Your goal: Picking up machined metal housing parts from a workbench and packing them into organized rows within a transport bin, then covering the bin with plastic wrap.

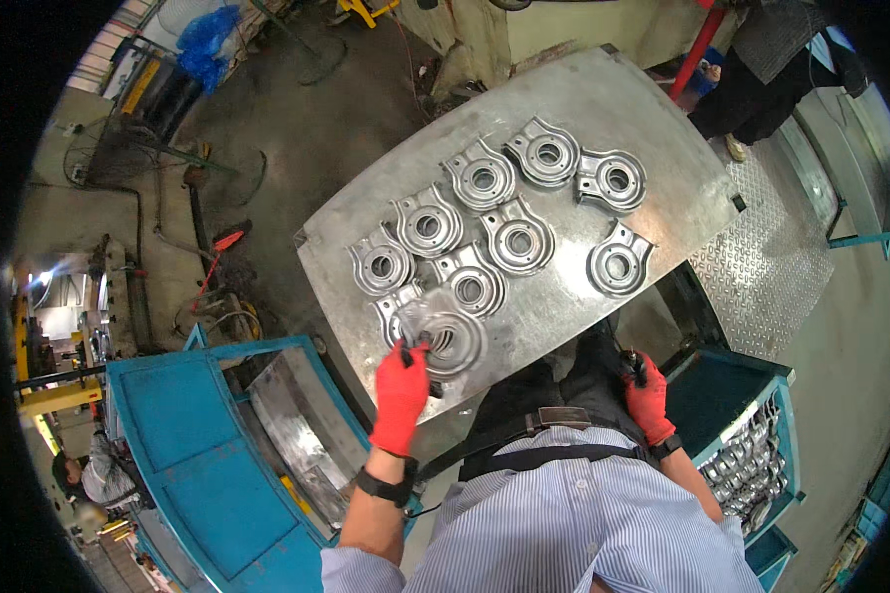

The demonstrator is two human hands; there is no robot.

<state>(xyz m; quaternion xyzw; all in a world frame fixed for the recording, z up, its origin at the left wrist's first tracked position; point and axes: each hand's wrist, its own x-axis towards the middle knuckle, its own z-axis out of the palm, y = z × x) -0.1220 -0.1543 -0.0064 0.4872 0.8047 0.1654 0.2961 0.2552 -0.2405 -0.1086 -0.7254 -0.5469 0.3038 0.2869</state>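
Observation:
My left hand [402,395], in a red glove with dark fingertips, is closed on a stamped metal bracket [462,348] at the table's near left part. The bracket has a round end with a central hole and is blurred by motion. Another bracket [390,314] lies partly hidden behind it. My right hand [649,400], in the same kind of glove, hangs beside my right hip, away from the brackets. Its dark fingertips look slightly apart, with nothing visible in them. More brackets [520,240] lie on the metal table [574,331], with one bracket [619,262] apart at the right.
A blue metal cabinet [193,450] stands at my left. At my right, a blue-green rack [761,381] holds many metal parts [747,474]. A person [771,69] stands beyond the far right table corner, near diamond-plate flooring [761,267]. Another person [109,472] is at far left.

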